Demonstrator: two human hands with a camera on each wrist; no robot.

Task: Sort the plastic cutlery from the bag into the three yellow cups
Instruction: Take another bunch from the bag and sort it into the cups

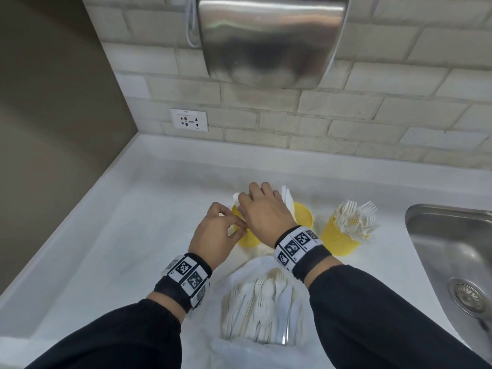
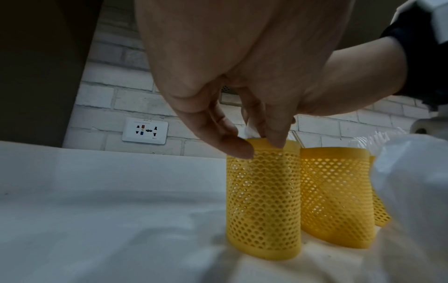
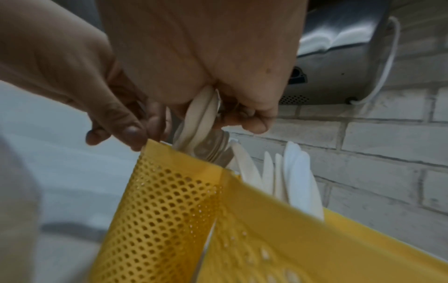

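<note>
Three yellow mesh cups stand in a row on the counter. My left hand [image 1: 238, 227] pinches the rim of the left cup [image 2: 263, 201] between thumb and fingers [image 2: 238, 147]. My right hand [image 1: 257, 206] hovers over the same cup [image 3: 164, 210] and grips a bundle of white spoons [image 3: 203, 114], whose lower ends dip inside the rim. The middle cup [image 1: 304, 218] holds white knives [image 3: 298, 172]. White forks [image 1: 355, 219] fill the right cup [image 1: 342, 239]. The clear plastic bag [image 1: 255, 302], nearer to me, lies open with several pieces of mixed cutlery.
A steel sink [image 1: 452, 249] sits at the right of the white counter [image 1: 133, 235]. Behind the cups is a brick wall with a socket [image 1: 189, 120]. A steel hand dryer [image 1: 269, 38] hangs above. A dark wall closes the left side.
</note>
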